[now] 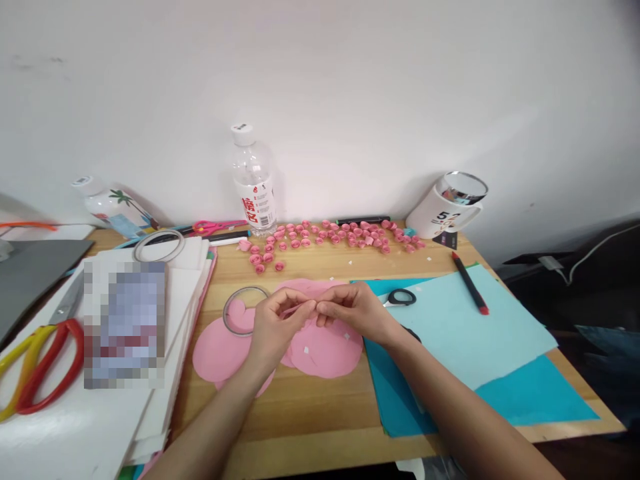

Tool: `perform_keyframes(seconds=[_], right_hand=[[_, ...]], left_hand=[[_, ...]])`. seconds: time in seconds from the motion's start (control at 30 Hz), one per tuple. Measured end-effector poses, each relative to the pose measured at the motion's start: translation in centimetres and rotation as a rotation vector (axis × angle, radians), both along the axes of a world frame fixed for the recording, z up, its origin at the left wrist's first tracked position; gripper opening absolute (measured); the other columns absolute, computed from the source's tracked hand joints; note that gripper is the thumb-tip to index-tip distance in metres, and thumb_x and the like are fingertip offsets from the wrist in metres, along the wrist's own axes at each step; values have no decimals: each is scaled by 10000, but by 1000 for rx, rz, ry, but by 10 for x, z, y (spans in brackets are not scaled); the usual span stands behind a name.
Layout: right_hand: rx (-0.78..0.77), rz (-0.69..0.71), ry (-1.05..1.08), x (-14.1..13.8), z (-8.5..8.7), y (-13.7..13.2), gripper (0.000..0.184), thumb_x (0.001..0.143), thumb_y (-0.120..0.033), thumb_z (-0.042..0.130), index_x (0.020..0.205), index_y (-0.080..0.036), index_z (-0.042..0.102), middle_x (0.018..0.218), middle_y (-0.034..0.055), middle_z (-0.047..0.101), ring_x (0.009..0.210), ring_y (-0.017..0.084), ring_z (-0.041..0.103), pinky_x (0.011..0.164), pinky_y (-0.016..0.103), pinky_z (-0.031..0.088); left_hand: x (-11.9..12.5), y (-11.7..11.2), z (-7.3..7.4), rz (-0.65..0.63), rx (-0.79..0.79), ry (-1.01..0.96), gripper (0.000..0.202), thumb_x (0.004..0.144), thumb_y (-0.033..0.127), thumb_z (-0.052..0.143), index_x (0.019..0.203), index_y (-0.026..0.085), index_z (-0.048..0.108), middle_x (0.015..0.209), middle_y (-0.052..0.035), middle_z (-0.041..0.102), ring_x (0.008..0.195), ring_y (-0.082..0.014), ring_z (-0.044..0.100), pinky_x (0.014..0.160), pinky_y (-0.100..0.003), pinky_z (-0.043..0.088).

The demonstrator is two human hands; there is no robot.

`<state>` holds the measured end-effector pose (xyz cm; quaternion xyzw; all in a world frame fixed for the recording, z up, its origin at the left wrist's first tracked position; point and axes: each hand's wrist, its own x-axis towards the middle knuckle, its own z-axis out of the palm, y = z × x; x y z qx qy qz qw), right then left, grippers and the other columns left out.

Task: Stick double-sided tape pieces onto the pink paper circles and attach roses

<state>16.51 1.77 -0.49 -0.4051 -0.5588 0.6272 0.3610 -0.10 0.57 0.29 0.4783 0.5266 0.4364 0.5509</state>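
Note:
My left hand and my right hand meet fingertip to fingertip above the desk, both closed in a pinch. Between them is what looks like a thin strip of pink paper, mostly hidden by the fingers. Under the hands lie overlapping pink paper circles, with small white bits on top. Another pink circle lies to the left, partly beneath a roll of clear tape. Beyond the hands, many small rolled pink paper roses spread along the back of the desk.
A plastic bottle and a tilted white mug stand by the wall. Blue paper sheets, a red-tipped black pen and black-handled scissors lie right. White sheets and red-and-yellow scissors are left.

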Motion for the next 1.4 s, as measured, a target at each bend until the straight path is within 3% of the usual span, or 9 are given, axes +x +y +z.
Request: perform_keyframes(seconds=[0.27,0.57,0.93,1.2,1.4], right_hand=[[-15,-1,0,0,-4,1,252,736,-399,682,771,-152,721,627,32,689,574,113,617,587,234,495],[-33,2,16,-1,-7,3,267,730,-404,686,756,-140,710,620,35,693,571,119,624,590,242,496],[6,-94,46,-4,-3,0,238,728,-391,691,747,-154,698,621,28,689,560,114,628,565,234,517],[20,-123,56,-5,-4,-1,220,693,-370,724,713,-154,691,596,19,676,545,114,618,557,237,518],[19,-245,91,-8,-2,-1,253,603,-321,786,795,-179,704,822,55,727,704,157,656,671,296,541]], left_hand=[[0,1,-3,6,0,6,189,631,306,730,657,148,630,669,-24,653,642,-132,603,593,-227,487],[-1,1,-2,-5,-18,9,173,645,294,720,659,144,634,681,-33,660,638,-137,607,594,-232,501],[0,-1,2,46,81,64,116,677,266,686,679,157,649,688,-34,658,670,-154,603,598,-233,497],[1,0,3,28,58,15,118,663,261,696,644,159,640,624,-15,632,598,-129,568,550,-217,465],[-1,1,3,33,28,31,168,668,305,696,635,151,636,603,-11,618,554,-115,544,523,-212,438]])
